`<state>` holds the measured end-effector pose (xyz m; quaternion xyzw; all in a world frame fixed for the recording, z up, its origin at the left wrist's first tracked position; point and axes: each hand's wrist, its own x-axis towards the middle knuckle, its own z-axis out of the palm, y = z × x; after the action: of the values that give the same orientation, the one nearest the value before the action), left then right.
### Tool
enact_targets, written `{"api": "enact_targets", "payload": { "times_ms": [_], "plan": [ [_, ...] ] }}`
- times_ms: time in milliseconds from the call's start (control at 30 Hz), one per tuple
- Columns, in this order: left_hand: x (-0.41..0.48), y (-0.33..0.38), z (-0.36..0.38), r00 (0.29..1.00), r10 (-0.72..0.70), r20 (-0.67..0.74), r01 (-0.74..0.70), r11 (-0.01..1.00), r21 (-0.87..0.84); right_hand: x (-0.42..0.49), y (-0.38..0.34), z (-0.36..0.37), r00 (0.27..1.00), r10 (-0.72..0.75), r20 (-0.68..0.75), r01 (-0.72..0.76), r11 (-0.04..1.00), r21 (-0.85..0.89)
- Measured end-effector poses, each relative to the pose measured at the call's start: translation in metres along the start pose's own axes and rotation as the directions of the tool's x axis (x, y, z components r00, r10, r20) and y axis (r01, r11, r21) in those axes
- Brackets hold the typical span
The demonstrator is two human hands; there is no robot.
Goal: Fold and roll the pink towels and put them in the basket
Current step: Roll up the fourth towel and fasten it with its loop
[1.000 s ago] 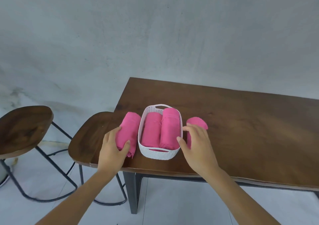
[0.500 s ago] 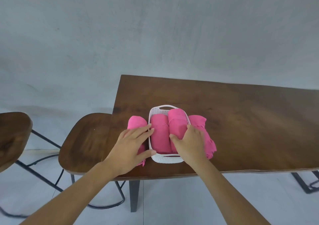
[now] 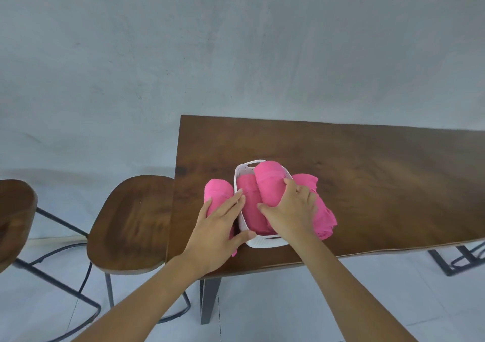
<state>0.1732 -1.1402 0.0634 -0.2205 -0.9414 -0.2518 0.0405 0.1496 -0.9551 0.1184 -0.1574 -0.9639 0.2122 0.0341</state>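
Both forearms reach in from the near edge and meet at the white basket (image 3: 265, 243). The left hand (image 3: 220, 231) lies flat with its fingers straight and spread. Its palm rests on the outside roll (image 3: 217, 192), a pink towel lying on the table just left of the basket. Its fingertips touch the basket's left rim and its thumb is stretched against the basket's near left corner. The right hand (image 3: 291, 210) comes in over the basket's near right corner with the wrist bent down. Its thumb and fingers curl round the raised roll (image 3: 270, 181), which sits in the right half of the basket and stands higher than the rim. To the left of that roll, inside the basket, the lower roll (image 3: 249, 200) lies deeper against the left wall. A loose towel (image 3: 321, 210), rumpled and only partly rolled, lies on the table touching the basket's right side, partly under the right wrist. The basket stands near the front left corner of the dark wooden table (image 3: 367, 184). Left of the basket, past the table's edge, stand a wooden stool (image 3: 131, 223) and a second stool (image 3: 15, 215) on black metal legs.
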Motion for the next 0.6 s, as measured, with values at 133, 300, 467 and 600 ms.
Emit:
{"api": "enact_targets", "payload": {
  "times_ms": [133, 300, 467, 600],
  "plan": [
    [0.0, -0.002, -0.001, 1.0, -0.002, 0.015, 0.002, 1.0, -0.009, -0.001, 0.001, -0.001, 1.0, -0.025, -0.004, 0.025, 0.998, 0.054],
    [0.003, 0.0, -0.004, 0.999, -0.024, 0.037, 0.027, 0.997, -0.075, -0.004, 0.008, -0.013, 0.999, 0.004, -0.046, 0.005, 0.979, 0.204],
    [0.016, 0.015, -0.011, 0.995, -0.076, -0.059, 0.071, 0.994, -0.082, -0.006, 0.02, -0.028, 0.996, 0.011, -0.083, 0.019, 0.936, 0.352],
    [0.035, 0.03, -0.014, 0.998, -0.033, -0.059, 0.032, 0.999, -0.024, -0.005, 0.036, -0.05, 0.999, -0.005, -0.048, 0.028, 0.862, 0.506]
  ]
}}
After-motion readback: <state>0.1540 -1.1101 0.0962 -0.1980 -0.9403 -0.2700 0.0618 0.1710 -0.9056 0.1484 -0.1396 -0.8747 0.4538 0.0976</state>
